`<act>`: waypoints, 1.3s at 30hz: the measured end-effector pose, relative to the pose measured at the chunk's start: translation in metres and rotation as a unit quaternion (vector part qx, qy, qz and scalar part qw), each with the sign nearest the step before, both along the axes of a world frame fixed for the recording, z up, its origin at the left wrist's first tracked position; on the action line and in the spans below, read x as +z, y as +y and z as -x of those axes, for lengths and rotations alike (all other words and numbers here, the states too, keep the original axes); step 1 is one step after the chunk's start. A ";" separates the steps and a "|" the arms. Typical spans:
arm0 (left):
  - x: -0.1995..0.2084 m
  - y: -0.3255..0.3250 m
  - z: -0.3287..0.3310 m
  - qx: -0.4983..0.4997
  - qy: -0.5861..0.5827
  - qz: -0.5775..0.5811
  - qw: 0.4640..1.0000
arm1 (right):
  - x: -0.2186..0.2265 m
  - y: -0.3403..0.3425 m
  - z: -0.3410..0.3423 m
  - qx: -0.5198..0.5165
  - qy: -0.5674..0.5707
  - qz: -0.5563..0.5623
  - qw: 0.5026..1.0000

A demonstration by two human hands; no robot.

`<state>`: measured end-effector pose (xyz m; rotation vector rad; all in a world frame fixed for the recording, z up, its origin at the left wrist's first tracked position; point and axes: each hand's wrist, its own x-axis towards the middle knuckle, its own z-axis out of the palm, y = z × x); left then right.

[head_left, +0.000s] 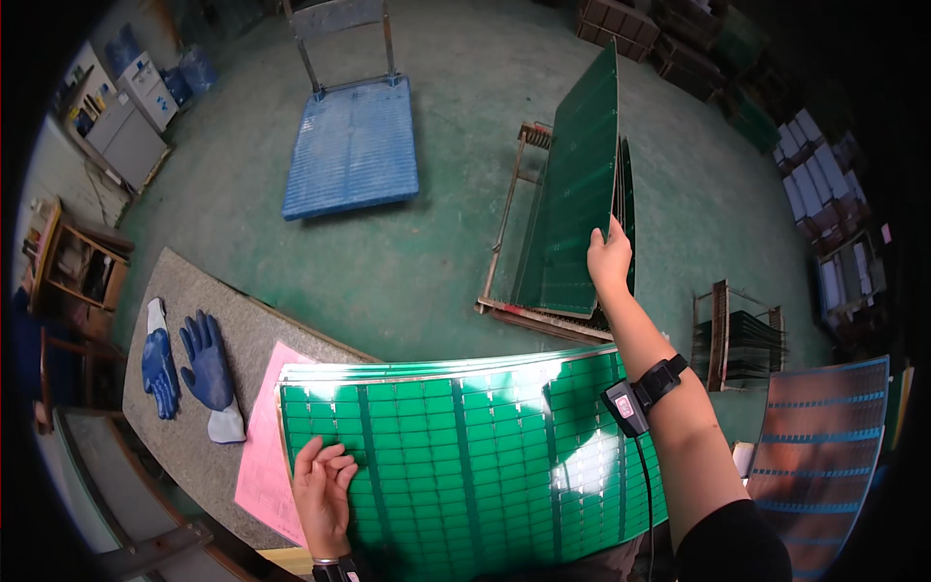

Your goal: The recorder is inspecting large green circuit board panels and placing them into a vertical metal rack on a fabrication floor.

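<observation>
My right hand [610, 260] reaches far forward and grips the edge of a large dark green circuit board panel [572, 184]. That panel stands upright, tilted, in a metal rack [504, 233] on the floor, with more panels behind it. Closer to me lies a stack of bright green circuit board panels [417, 427], glossy and marked with a grid of small units. My left hand [325, 485] is at the stack's left edge, fingers loosely curled and apart, holding nothing. A pink sheet [267, 456] lies partly under the stack.
Blue-and-white work gloves [206, 364] lie on the grey tabletop [175, 291] at left. A blue platform cart [354, 145] stands beyond. Right of the stack are a smaller rack of panels [742, 335] and a copper-coloured panel [819, 436]. Stacked boxes [621, 29] are at the back.
</observation>
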<state>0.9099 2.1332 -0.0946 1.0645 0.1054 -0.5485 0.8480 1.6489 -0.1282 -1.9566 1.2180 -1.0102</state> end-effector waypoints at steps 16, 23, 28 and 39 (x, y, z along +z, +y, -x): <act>-0.013 0.006 -0.004 0.027 0.005 -0.019 0.999 | -0.015 -0.086 -0.029 0.056 -0.080 -0.134 0.986; -0.002 -0.001 -0.002 0.026 -0.012 -0.022 0.999 | -0.044 -0.078 -0.050 0.106 0.231 -0.170 0.952; 0.006 0.004 -0.004 0.025 -0.023 -0.023 0.999 | -0.050 -0.041 -0.032 0.199 0.285 -0.082 0.934; 0.001 0.086 0.017 0.106 -0.183 -0.372 0.904 | 0.028 0.045 0.262 0.088 0.049 -0.221 0.970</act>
